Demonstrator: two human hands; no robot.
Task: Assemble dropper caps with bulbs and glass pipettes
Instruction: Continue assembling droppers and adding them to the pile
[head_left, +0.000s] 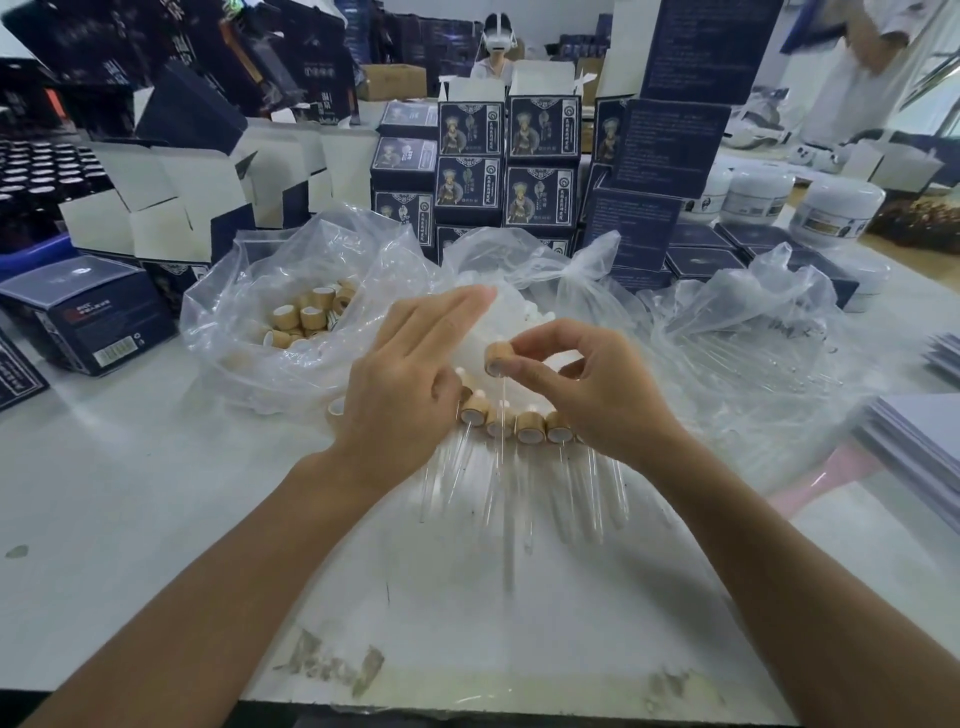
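Your right hand (582, 384) pinches a wooden dropper cap (497, 358), its glass pipette (503, 467) hanging below your grip over the finished row (524, 423) on the table (156, 493); your left hand (410, 384) hovers released alongside, so lay it down gently, parallel.

I've got a bag of caps (306, 312) at left, boxes (506, 166) stacked behind. Finished droppers (530, 428) lie in a row before me on the table (130, 493).

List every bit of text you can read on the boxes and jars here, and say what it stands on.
No text here is legible.
Stacked dark boxes: print and round seal, too blurred.
Box backs: small print, too small.
Left box: barcode and label, unreadable.
White jars: labels blurred.
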